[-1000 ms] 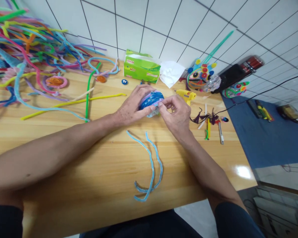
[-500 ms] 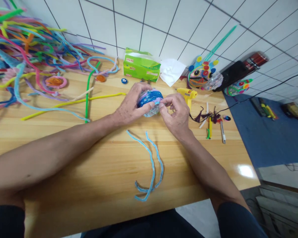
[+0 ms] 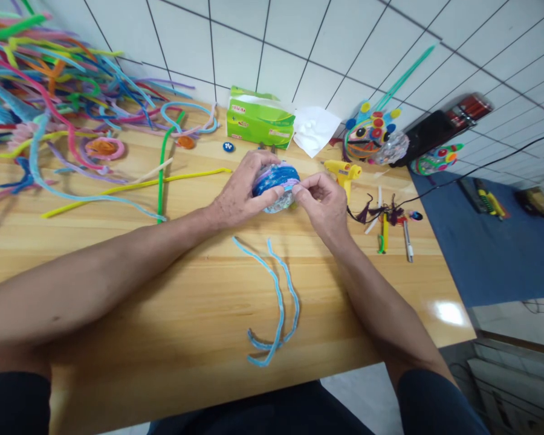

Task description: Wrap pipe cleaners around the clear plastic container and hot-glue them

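Left hand: grip clamped round blue-wrapped plastic piece, seemingly steadying it.
Right hand: fingertips together at its right edge, perhaps pressing there.
Piece: over desk, beyond light-blue pipe cleaners.

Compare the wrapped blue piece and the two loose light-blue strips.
The wrapped piece is rounded; the strips are thin and curved.
The wrapped piece mixes dark blue and purple; the strips look light blue.
The left hand holds the wrapped piece; the strips lie on the table, crossing.
Both show blue.
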Tool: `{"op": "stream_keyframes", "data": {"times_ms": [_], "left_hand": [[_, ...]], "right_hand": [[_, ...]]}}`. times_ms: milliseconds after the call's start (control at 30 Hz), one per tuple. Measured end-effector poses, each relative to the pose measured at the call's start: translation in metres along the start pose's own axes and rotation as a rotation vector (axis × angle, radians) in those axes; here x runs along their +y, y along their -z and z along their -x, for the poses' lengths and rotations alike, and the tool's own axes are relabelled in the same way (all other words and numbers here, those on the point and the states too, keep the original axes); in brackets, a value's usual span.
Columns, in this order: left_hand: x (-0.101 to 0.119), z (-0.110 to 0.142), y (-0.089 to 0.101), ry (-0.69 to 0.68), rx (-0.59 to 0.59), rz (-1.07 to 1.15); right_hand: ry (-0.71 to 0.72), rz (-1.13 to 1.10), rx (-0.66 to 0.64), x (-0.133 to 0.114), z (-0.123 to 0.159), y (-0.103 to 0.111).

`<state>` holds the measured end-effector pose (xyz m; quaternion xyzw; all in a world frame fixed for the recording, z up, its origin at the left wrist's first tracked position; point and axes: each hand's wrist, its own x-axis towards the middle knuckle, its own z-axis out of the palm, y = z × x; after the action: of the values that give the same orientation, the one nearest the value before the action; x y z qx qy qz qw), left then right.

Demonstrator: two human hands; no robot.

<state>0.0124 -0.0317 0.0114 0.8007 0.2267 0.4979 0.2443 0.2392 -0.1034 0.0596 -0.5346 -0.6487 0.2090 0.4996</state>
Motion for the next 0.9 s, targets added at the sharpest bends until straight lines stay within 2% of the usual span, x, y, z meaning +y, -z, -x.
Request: {"op": "stream_keyframes", "data": {"times_ms": [67, 233, 400, 633, 900], "left_hand": [[0.001, -0.001, 0.001, -0.005, -0.001, -0.006], [-0.001, 0.0, 0.001, 0.019, -0.003, 0.02], [-0.006, 0.001, 0.0, 0.075, 0.007, 0.075], [-0.007, -0.003, 0.002, 0.067, -0.037, 0.028], [-0.001, -0.003, 0.003, 0.082, -0.043, 0.068]], "right_hand": [[-0.069, -0.039, -0.034, 0.005, -0.003, 0.001], [-0.066, -0.076, -0.037, 0.016, -0.009, 0.001], [-0.15, -0.232, -0.105, 0.021, -0.013, -0.003], [-0.101, -0.195, -0.04, 0.021, -0.013, -0.008], [-0.108, -0.129, 0.043, 0.019, -0.006, -0.016]]}}
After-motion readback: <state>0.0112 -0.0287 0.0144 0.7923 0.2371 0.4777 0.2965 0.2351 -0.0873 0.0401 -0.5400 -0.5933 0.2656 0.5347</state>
